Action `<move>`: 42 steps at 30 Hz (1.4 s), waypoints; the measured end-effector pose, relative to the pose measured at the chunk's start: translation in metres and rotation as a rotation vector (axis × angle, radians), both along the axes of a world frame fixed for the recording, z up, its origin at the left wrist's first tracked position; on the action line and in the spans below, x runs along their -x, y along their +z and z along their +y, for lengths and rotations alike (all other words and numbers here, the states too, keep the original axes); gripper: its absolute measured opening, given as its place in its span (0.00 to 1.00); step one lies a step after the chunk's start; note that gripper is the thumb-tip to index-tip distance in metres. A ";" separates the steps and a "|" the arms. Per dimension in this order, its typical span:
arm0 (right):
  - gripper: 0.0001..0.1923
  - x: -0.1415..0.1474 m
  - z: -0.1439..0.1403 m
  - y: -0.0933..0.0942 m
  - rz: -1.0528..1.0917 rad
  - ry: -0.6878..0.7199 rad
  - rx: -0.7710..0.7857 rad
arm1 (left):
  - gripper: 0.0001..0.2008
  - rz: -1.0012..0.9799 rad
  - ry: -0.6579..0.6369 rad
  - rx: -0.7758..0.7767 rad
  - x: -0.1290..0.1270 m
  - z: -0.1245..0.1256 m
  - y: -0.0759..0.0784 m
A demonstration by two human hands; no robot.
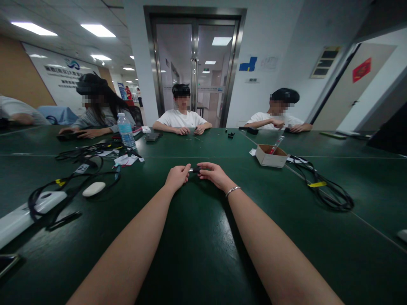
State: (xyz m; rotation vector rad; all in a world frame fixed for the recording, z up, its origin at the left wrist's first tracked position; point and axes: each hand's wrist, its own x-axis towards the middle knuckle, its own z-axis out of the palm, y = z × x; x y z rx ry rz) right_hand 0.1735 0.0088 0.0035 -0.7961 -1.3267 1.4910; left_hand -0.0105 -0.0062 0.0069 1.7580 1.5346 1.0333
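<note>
Just above the green table, my two hands meet over a small black piece with a silvery end (194,170). My left hand (177,178) is closed, its thumb and fingers pinching the silvery end. From the other side my right hand (216,174) has its thumb and fingers curved round the black end, and a bracelet (233,191) sits on that wrist. The piece is small and partly covered by my fingers, so its exact kind cannot be made out.
Tangled black cables (84,169), a white mouse (93,189) and a water bottle (126,131) are on the left. To the right are an open carton (271,159) and a coiled cable (330,190). Co-workers sit along the far side of the table (197,237).
</note>
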 end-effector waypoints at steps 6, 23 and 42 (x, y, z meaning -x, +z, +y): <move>0.13 0.000 0.000 0.000 0.026 0.007 0.018 | 0.26 -0.014 -0.017 -0.013 0.000 0.004 -0.004; 0.06 0.004 -0.002 0.004 0.051 -0.068 0.112 | 0.11 -0.271 -0.146 -0.051 0.001 0.010 -0.009; 0.07 0.003 0.001 0.002 0.030 -0.049 0.097 | 0.11 -0.304 -0.158 -0.002 0.000 0.013 -0.012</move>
